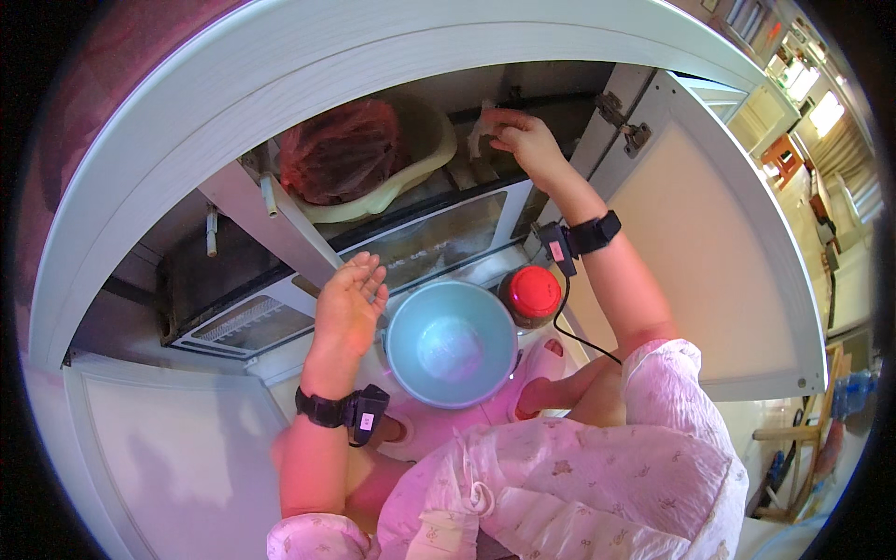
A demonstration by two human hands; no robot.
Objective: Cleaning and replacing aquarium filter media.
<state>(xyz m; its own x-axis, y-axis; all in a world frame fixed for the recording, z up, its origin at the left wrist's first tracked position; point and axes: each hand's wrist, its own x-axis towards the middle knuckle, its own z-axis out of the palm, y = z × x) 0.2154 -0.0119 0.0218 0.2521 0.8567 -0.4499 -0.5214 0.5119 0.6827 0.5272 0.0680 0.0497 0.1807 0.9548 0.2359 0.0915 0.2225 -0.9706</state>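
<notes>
My right hand reaches into the open cabinet, its fingertips pinching a thin, crumpled whitish piece, perhaps plastic film or tissue. My left hand is empty, palm turned up and fingers apart, in front of the cabinet's middle divider. Between my feet and the cabinet stands a light blue plastic bucket with nothing visible in it. Close to its right side is a jar with a red lid. Inside the cabinet, a cream basin holds a bulky red plastic bag; the bag's contents are hidden.
Both cabinet doors stand wide: the left door and the hinged right door. A white-framed glass-fronted unit sits below the basin, another at left. The pale countertop edge overhangs. A cable runs from my right wristband.
</notes>
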